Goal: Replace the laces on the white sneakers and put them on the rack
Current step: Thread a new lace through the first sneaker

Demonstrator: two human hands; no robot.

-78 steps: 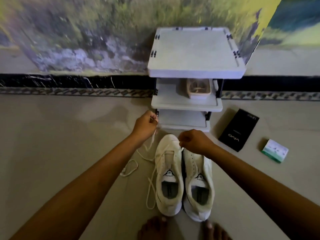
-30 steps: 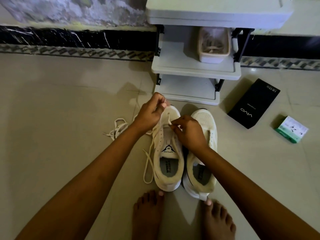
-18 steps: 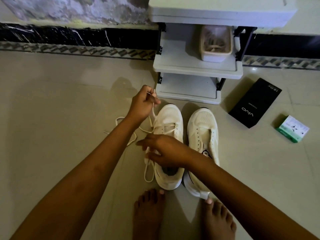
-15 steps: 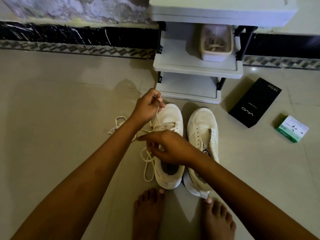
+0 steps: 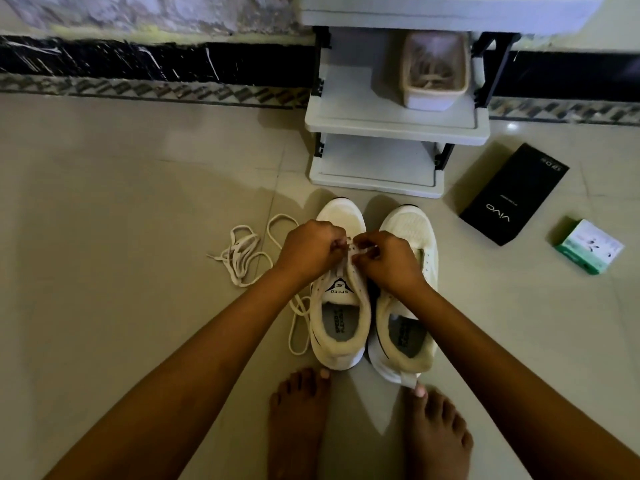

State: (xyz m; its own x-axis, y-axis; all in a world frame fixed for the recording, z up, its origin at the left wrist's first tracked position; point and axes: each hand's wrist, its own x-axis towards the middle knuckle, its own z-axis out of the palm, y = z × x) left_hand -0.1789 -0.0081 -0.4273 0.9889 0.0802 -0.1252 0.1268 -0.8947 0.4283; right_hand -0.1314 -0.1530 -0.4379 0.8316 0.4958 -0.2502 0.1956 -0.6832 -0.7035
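Observation:
Two white sneakers stand side by side on the floor, toes toward the rack. Over the eyelets of the left sneaker my left hand and my right hand meet, each pinching the white lace at the lower eyelets. The lace's loose part loops down the shoe's left side to the floor. The right sneaker has no lace showing, and my right wrist covers its middle. A second loose white lace lies bundled on the floor to the left.
A white three-shelf rack stands against the wall just beyond the shoes, with a small tub holding laces on its middle shelf. A black box and a green-and-white box lie to the right. My bare feet stand behind the heels.
My left hand came down from pulling the lace up beside the toe, and my right hand moved up from the shoe's left side. Both now meet at the eyelets.

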